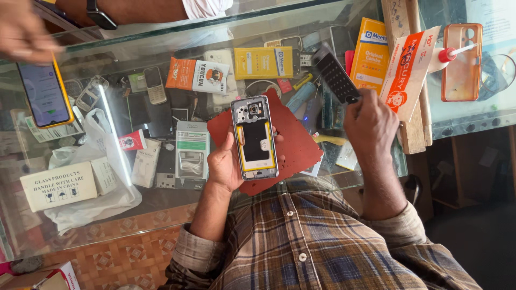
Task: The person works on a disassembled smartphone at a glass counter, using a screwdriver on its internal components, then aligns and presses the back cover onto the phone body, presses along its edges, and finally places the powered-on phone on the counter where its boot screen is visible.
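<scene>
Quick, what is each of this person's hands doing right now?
Left hand: closed around an opened phone, its back cover off.
Right hand: closed on a dark, flat, perforated part.

Left hand (226, 164) is cradling an opened phone (255, 137) with its back off, over a red mat (298, 145) on the glass counter (161, 209). Right hand (371, 121) grips a dark flat part (336, 75), just right of it. Far left, someone else's hand (21, 32) touches a lit phone (44, 94).

Red mat (301, 145), yellow-edged grey phone (254, 137), brown-blue plaid shirt (322, 241).
</scene>
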